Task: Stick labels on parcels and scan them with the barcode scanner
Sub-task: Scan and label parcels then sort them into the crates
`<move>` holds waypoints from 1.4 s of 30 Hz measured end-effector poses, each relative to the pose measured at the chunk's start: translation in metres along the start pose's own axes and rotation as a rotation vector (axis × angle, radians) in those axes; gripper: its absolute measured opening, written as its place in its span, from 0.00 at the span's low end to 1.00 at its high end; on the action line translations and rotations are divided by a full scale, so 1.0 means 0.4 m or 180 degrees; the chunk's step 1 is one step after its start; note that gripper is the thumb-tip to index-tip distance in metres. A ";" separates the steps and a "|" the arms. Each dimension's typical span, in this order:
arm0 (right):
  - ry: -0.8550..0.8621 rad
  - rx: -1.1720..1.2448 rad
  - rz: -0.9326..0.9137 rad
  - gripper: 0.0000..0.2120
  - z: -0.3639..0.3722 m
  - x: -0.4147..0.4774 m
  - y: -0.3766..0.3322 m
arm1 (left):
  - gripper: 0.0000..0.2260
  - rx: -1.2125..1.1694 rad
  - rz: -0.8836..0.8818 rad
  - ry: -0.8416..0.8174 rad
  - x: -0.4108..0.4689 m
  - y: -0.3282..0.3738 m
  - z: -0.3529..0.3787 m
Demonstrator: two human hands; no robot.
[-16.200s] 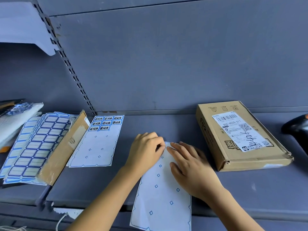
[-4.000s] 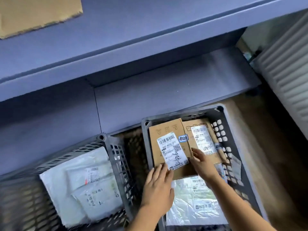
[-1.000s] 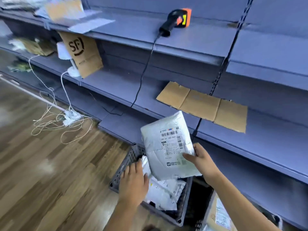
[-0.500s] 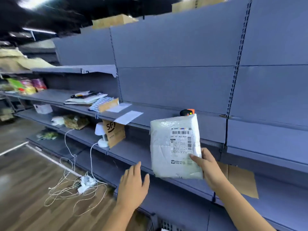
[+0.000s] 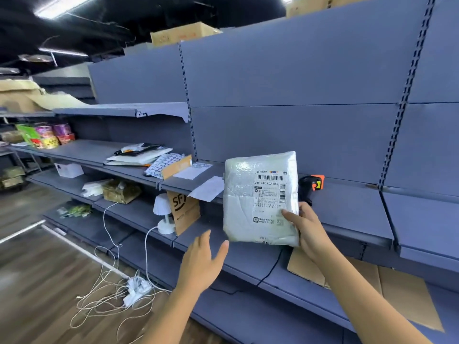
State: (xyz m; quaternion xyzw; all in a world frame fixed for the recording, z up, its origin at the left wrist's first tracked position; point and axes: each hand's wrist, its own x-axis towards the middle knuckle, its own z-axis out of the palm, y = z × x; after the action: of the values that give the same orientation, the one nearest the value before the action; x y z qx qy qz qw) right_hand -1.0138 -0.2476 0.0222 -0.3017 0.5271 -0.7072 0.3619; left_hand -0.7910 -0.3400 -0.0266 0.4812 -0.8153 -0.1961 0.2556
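I'd lifted the white parcel (image 5: 260, 199) up since a second ago; right hand (image 5: 306, 228) pinched its lower right corner, upright before the shelf's (image 5: 347, 207) front edge, scanner (image 5: 311, 183) just behind; left hand (image 5: 201, 264) spread, empty.

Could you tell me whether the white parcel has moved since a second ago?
Yes. The white parcel, in the right hand, has risen from below the cardboard sheets up to the level of the barcode scanner.

Parcel (image 5: 246, 194) up from basket to shelf (image 5: 347, 202) height (in right grip (image 5: 308, 229)); left grip (image 5: 201, 264) lifted clear.
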 end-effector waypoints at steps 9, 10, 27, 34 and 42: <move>-0.0060 0.0189 -0.0081 0.12 0.012 0.206 -0.051 | 0.29 -0.0410 0.0052 0.0092 0.266 0.014 0.000; -0.0013 0.0187 -0.0098 0.11 0.008 0.226 -0.054 | 0.29 -0.0408 0.0089 0.0099 0.300 0.023 0.012; 0.1133 0.0188 -0.0350 0.12 -0.028 0.580 0.036 | 0.42 -0.3658 -0.0214 -0.2262 0.880 0.130 0.263; 0.1240 -0.0540 -0.0425 0.09 -0.051 0.649 0.071 | 0.34 -0.3549 -0.0195 -0.2667 0.982 0.108 0.350; 0.2602 -0.3620 0.0481 0.20 -0.112 0.681 0.116 | 0.34 -0.3630 -0.0089 -0.2456 1.056 0.051 0.400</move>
State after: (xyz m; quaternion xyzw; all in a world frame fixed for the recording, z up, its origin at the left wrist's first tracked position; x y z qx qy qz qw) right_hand -1.1924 -0.4583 -0.0220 -0.1168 0.9283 -0.3516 -0.0309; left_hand -1.0734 -0.6926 -0.0457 0.1777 -0.6110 -0.7551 0.1577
